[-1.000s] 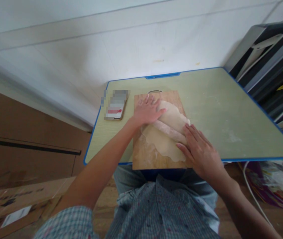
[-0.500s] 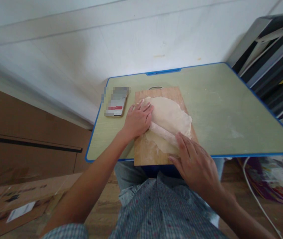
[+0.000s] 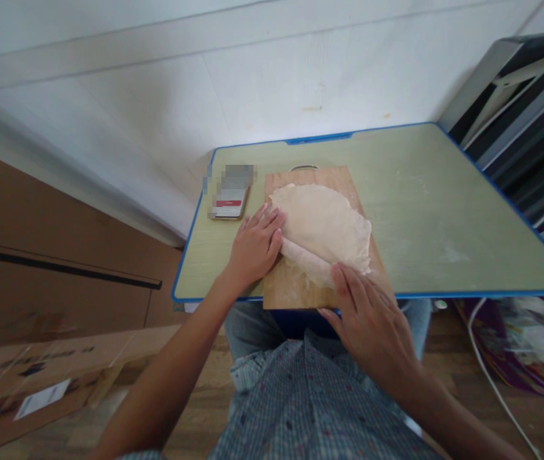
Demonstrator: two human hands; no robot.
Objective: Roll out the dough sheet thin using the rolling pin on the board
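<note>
A thin, uneven sheet of pale dough [image 3: 322, 220] covers much of the wooden cutting board [image 3: 279, 291]. Across its near part lies a flour-dusted rolling pin [image 3: 306, 260], slanting down to the right. Flat over the pin's left end is my left hand [image 3: 256, 244], open, fingers stretched forward along the dough's left edge. My right hand [image 3: 368, 313] rests on the right end, open with long fingers, its thumb apart by the board's near edge. Both ends of the pin are hidden under my hands.
The board stands on a pale green table [image 3: 444, 211] with a blue rim. Left of the board lies a phone [image 3: 230, 201], partly blurred. A white wall [image 3: 262, 83] rises behind. Cardboard boxes [image 3: 61, 255] are at left, and dark folded frames [image 3: 525, 121] lean at right.
Both hands have drawn the rolling pin toward me, closer to the board's near edge. More dough shows beyond the pin, and less on the near side. The view has shifted slightly.
</note>
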